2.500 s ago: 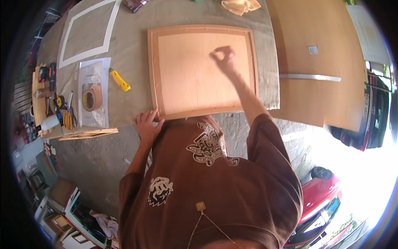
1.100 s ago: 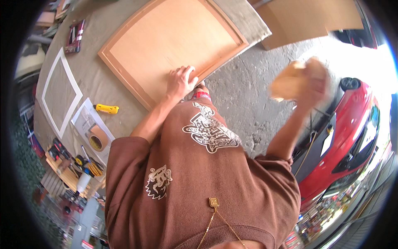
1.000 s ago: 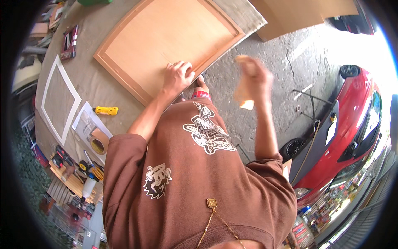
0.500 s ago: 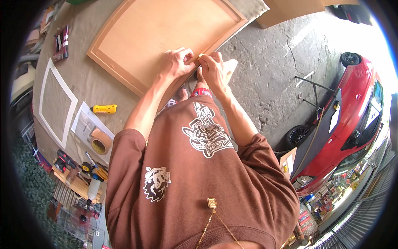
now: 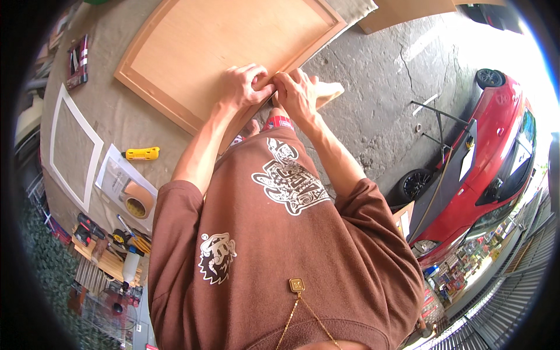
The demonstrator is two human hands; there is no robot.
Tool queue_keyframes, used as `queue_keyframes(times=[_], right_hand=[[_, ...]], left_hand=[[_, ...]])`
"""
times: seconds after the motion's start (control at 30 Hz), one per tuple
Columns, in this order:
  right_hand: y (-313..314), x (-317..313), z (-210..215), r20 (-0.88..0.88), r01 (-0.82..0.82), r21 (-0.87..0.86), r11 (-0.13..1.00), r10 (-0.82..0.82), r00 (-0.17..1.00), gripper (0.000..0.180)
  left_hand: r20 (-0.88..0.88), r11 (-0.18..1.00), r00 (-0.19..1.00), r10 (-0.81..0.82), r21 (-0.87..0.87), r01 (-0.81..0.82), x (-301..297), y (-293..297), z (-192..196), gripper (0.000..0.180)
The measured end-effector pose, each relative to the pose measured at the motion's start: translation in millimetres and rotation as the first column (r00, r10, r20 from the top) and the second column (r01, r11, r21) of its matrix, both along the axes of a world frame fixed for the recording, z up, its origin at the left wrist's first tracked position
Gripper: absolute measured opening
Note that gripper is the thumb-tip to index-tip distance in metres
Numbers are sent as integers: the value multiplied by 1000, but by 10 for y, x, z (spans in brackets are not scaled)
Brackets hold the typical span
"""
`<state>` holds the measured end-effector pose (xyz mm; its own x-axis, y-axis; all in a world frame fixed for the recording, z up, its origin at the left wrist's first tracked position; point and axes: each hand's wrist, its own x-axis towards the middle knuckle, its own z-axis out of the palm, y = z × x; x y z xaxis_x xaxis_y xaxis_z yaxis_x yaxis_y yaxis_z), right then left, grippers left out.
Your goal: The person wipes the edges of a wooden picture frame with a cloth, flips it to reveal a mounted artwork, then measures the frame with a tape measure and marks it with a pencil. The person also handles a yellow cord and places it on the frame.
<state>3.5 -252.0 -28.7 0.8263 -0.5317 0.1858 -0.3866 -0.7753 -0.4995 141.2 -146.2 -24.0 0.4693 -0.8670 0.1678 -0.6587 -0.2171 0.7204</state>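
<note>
Plenty bright, lit hard from the upper right and blown out to white near the red car (image 5: 483, 169). Pretty crisp on the wooden panel (image 5: 195, 58), bent and mushy toward the edges.

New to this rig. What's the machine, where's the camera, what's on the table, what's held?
There's no machine: these are a person's bare hands. The view comes from the left of two fisheye cameras worn on the head, looking down, so straight edges bend near the rim and the brown shirt fills the middle.

On the cloth-covered table lies a wooden frame around a pale panel. Farther left are a white rectangular border, a yellow cutter and a roll of tape on some sheets.

The right hand holds a pale yellow cloth at the frame's near edge. The left hand is beside it with curled fingers; whether it grips anything, I can't tell.
</note>
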Motion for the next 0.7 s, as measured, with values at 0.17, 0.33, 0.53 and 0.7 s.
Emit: queue_keyframes(times=[0.17, 0.33, 0.53, 0.7], right_hand=[[-83, 64, 8, -101, -11, 10, 1000, 12, 995, 12], [-147, 112, 158, -132, 28, 6, 1000, -27, 991, 10], [-251, 124, 131, -61, 19, -68, 998, -23, 998, 6], [-554, 203, 96, -69, 68, -114, 991, -76, 995, 5]], left_hand=[[16, 999, 999, 38, -1, -38, -4, 32, 27, 26], [34, 999, 999, 35, -18, -35, 14, 47, -4, 25], [33, 998, 998, 49, -28, -48, 17, 52, -23, 26], [53, 999, 997, 47, -23, -46, 16, 58, -26, 28]])
